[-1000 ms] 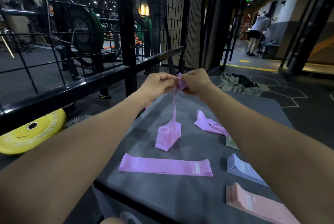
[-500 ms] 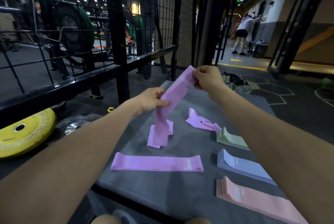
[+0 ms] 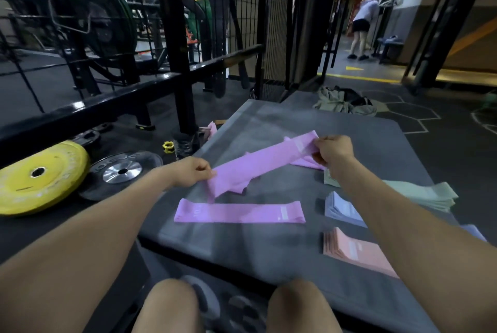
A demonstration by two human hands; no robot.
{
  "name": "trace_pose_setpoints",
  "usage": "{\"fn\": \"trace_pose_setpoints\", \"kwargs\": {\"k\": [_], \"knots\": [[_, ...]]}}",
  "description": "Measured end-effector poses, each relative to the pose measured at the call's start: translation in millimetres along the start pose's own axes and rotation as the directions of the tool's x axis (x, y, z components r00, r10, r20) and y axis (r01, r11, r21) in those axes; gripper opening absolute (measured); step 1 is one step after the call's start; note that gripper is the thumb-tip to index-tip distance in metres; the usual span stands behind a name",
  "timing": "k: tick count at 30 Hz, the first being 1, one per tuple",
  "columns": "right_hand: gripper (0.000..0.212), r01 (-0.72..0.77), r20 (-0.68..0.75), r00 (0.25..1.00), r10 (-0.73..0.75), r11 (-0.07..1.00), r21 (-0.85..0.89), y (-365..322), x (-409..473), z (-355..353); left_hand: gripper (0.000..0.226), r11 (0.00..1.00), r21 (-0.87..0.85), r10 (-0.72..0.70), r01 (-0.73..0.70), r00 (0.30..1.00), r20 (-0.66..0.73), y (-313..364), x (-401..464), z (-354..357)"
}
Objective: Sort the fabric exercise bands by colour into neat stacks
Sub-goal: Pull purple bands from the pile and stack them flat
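A purple band (image 3: 265, 161) is stretched between my hands just above the grey mat (image 3: 269, 246). My left hand (image 3: 192, 172) pinches its near left end and my right hand (image 3: 333, 148) pinches its far right end by the white label. A second purple band (image 3: 239, 212) lies flat on the mat below it. More purple fabric (image 3: 309, 163) lies crumpled under the held band. To the right sit a green stack (image 3: 427, 194), a blue-grey stack (image 3: 341, 209) and a pink stack (image 3: 355, 250), partly hidden by my right forearm.
A yellow weight plate (image 3: 37, 176) and a black plate (image 3: 122, 171) lie on the floor at left, beside a black rack post (image 3: 177, 63). A green garment (image 3: 341, 102) lies beyond the mat. A person (image 3: 361, 15) stands far back right. My knees (image 3: 228, 305) are at the mat's near edge.
The held purple band went from hanging nearly upright to spread out low over the mat. My left hand slid down to its lower end and both hands dropped.
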State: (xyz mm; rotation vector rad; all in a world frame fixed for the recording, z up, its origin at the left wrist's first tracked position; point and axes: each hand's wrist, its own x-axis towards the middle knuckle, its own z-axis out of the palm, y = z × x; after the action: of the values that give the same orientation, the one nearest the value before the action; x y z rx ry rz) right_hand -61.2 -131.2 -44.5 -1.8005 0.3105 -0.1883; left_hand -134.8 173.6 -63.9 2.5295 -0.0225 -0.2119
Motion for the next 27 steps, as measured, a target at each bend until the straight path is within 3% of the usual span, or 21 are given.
{"fn": "trace_pose_setpoints", "kwargs": {"k": [11, 15, 18, 24, 27], "knots": [[0.024, -0.180, 0.028, 0.983, 0.181, 0.983, -0.024, 52.9, -34.2, 10.6, 0.030, 0.994, 0.047, -0.095, 0.095, 0.995, 0.002, -27.2, -18.1, 17.7], [0.026, -0.084, -0.049, 0.996, 0.073, 0.956, -0.282, 78.7, -36.5, 15.4, 0.016, 0.968, -0.147, -0.205, 0.206, 0.978, 0.021, -52.0, -18.8, 22.7], [0.011, -0.127, 0.015, 0.990, 0.137, 0.948, -0.293, 86.3, -45.8, 14.5, 0.015, 0.940, -0.253, -0.257, 0.231, 0.964, -0.074, -69.6, -19.8, 24.8], [0.034, -0.126, -0.009, 0.990, 0.139, 0.871, -0.474, 88.6, -51.8, 20.7, 0.006, 0.973, -0.068, -0.230, 0.220, 0.930, -0.287, -63.1, -16.8, 39.8], [0.034, -0.110, -0.019, 0.993, 0.116, 0.864, -0.492, 87.8, -54.1, 23.6, 0.010, 0.974, 0.013, -0.212, 0.225, 0.934, -0.288, -54.3, -11.5, 52.6]]}}
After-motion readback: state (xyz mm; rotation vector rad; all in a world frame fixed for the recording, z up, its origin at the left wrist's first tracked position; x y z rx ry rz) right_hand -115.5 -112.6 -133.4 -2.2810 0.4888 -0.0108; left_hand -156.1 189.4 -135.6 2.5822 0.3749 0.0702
